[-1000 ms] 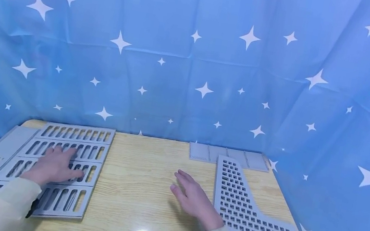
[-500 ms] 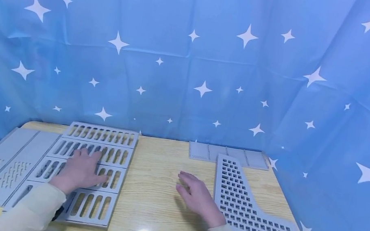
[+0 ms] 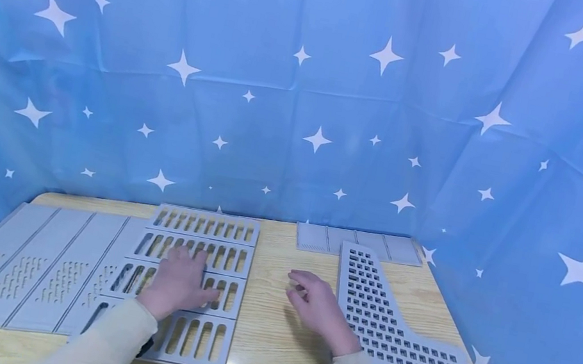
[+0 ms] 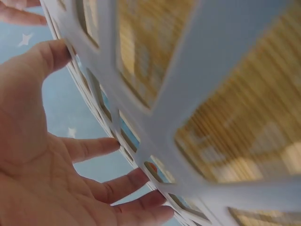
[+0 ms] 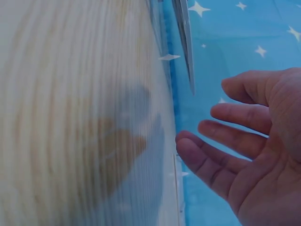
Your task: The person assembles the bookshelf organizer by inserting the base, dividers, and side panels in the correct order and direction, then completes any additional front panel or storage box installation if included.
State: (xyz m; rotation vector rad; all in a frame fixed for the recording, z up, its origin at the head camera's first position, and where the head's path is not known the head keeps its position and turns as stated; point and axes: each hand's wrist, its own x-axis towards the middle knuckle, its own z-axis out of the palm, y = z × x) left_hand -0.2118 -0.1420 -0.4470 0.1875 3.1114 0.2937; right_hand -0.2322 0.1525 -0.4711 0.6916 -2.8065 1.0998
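My left hand (image 3: 177, 282) lies over a grey slotted panel (image 3: 206, 225), a flat piece with rows of long rounded slots. In the left wrist view the spread fingers (image 4: 89, 149) touch the slotted panel's surface with their tips. Under its left side lies a grey sectioned sheet (image 3: 33, 234) with small cut marks; part of this sheet is hidden. My right hand (image 3: 319, 307) hovers over the bare tabletop, holding nothing. Its fingers (image 5: 230, 139) are loosely bent in the right wrist view. Just right of it lies a grey L-shaped piece (image 3: 404, 342) with small square holes.
A narrow grey strip (image 3: 359, 245) in sections lies at the table's back right, behind the L-shaped piece. The wooden table (image 3: 268, 347) meets a blue star-patterned curtain (image 3: 256, 117) at the back and sides.
My left hand and the slotted panel have moved to the right together, uncovering more of the sectioned sheet on the left. The right hand has shifted slightly right, its fingers a little more bent.
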